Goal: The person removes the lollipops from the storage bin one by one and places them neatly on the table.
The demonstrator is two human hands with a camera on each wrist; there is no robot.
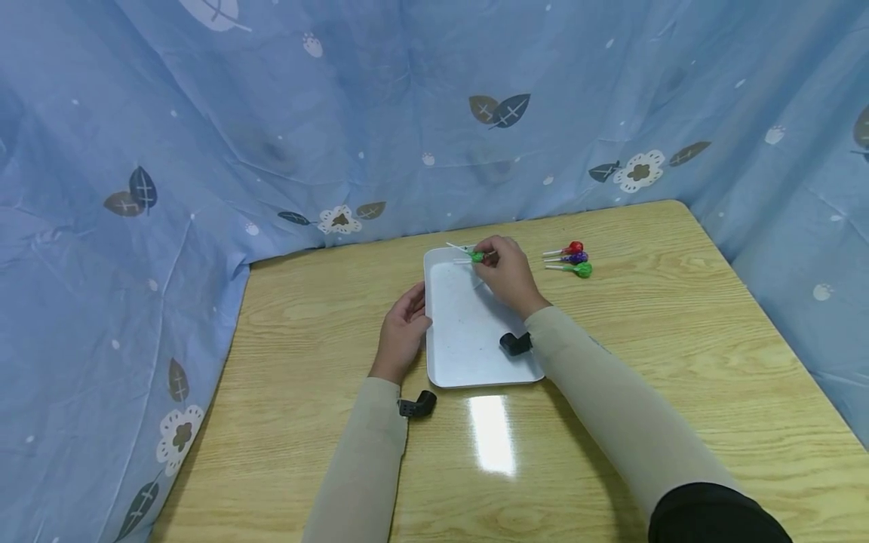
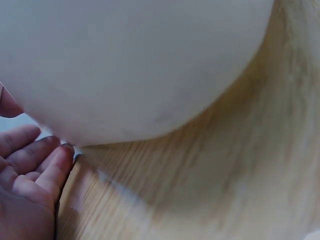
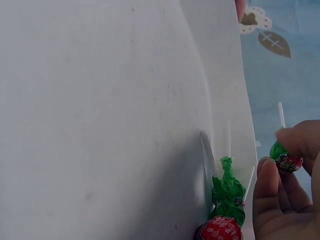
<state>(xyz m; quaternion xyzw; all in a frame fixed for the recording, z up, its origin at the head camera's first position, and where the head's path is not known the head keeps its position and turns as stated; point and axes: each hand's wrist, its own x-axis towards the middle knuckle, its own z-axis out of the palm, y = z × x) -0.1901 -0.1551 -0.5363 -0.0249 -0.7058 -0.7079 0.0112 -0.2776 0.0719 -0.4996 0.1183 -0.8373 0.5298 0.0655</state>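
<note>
In the head view my right hand (image 1: 508, 275) is over the far end of a shallow white tray (image 1: 468, 332). Between thumb and fingertips it pinches a lollipop (image 3: 289, 161) in a green and red wrapper, its white stick pointing up in the right wrist view. Inside the tray, against the far wall, is another green and red wrapped candy (image 3: 229, 197); whether it is one lollipop or more I cannot tell. My left hand (image 1: 402, 335) is at the tray's left side, its loosely bent fingers (image 2: 54, 172) touching the outer edge.
Right of the tray, a red lollipop (image 1: 575, 247), a purple one (image 1: 578, 258) and a green one (image 1: 582, 269) lie in a row on the wooden table (image 1: 326, 452), sticks pointing left. A blue patterned cloth (image 1: 407, 113) hangs behind the table and along its sides.
</note>
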